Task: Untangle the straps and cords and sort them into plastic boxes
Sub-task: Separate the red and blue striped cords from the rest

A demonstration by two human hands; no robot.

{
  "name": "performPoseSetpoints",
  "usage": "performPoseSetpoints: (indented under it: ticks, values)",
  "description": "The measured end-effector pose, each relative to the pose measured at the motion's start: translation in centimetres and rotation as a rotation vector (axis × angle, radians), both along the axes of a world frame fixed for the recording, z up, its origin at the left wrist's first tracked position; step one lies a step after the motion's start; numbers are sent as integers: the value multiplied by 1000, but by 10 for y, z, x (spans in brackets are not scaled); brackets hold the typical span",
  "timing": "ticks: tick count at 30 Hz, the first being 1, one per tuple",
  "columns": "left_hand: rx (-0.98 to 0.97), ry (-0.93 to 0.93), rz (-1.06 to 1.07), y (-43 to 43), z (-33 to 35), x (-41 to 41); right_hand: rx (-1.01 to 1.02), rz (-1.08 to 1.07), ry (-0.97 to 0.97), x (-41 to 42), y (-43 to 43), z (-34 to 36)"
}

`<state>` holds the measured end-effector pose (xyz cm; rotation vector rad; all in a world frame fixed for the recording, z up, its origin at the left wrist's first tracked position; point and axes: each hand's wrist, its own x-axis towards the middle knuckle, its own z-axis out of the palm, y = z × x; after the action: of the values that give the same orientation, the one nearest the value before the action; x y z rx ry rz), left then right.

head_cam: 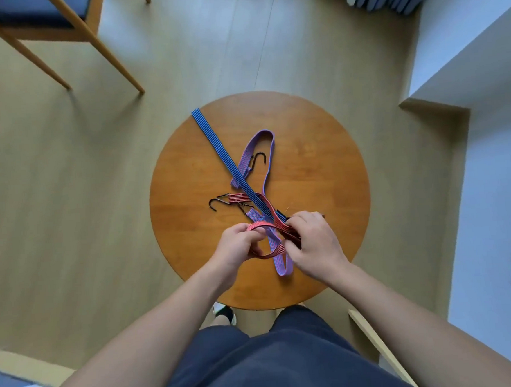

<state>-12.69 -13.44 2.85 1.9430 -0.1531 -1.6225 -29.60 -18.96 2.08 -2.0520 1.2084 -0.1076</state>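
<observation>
While we work the knot, left hand (236, 246): fingers curled through a loop of the red strap (239, 198), holding it open for slack.
Right hand (311, 237): fingertips pinch the same red strap at the crossing, likely to feed it out.
Tangle spot: 6 o'clock on the table (320, 146), between both hands.
Blue strap (216, 141): flat ribbed elastic, straight out to the rim at 11 o'clock.
Purple strap (262, 134): soft striped loops toward 12 and at 6.
Hooks (218, 198): black bent wire, one at 9, one near centre.
Table: round, smooth varnished wood.
Plastic boxes: we see none.
</observation>
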Motion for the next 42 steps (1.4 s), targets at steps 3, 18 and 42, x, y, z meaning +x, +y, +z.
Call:
performPoseSetpoints:
  ticks: [3,18,42]
  values:
    - [-64,-18,-127,6,14,16,2,-98,-28,-1,9,18]
    - [-628,-441,-774,13,81,61,-265,-181,-367,44,52,127]
    - [-854,-222,-429,-28,242,80,96,-374,-692,47,29,220]
